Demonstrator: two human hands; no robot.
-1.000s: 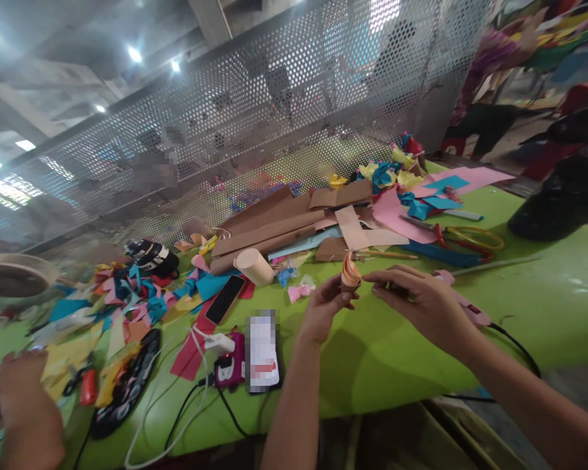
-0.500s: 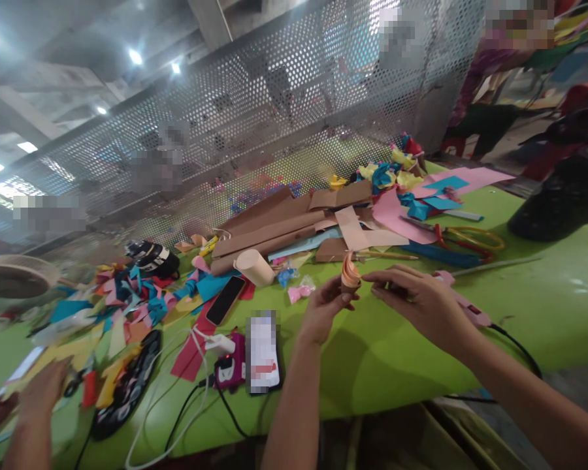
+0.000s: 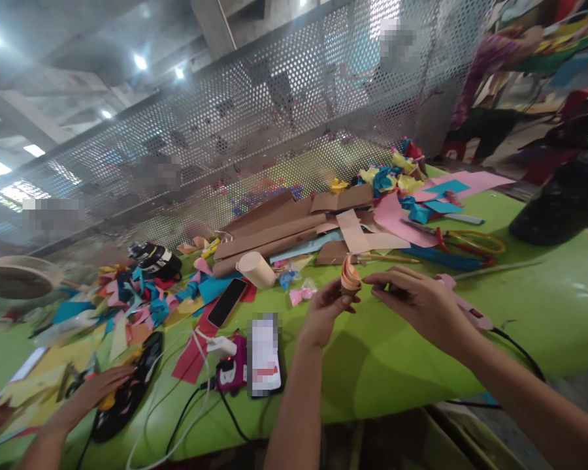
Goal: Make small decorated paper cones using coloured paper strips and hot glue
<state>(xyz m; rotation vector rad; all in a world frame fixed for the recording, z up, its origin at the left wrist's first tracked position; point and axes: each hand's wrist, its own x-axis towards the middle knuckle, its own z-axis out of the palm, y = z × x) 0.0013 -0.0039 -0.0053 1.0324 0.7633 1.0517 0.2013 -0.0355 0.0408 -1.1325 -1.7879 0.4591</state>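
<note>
My left hand [image 3: 327, 308] is closed around the base of a small peach paper rose [image 3: 350, 275] made of rolled strips, with a brownish lower part. The rose stands upright above the green table. My right hand [image 3: 406, 290] is just to its right, fingers loosely stretched out, the index fingertip at the rose's edge; whether it touches cannot be made out. Under my right wrist lies a pink glue gun [image 3: 465, 308] with a black cord. Small pink pieces in clear plastic [image 3: 302, 295] lie left of my left hand.
Brown paper sheets [image 3: 269, 232], a peach roll [image 3: 257, 269] and scissors [image 3: 441, 238] lie beyond my hands. Two phones [image 3: 227, 302] and a purple power adapter [image 3: 232, 369] with cables are at left. A co-worker's hand [image 3: 91, 395] rests over a black tray [image 3: 127, 398]. A black bottle [image 3: 556, 196] stands right.
The co-worker's hand at lower left has moved right, onto the yellow glue gun on the black tray. My hands and the rose have barely moved.
</note>
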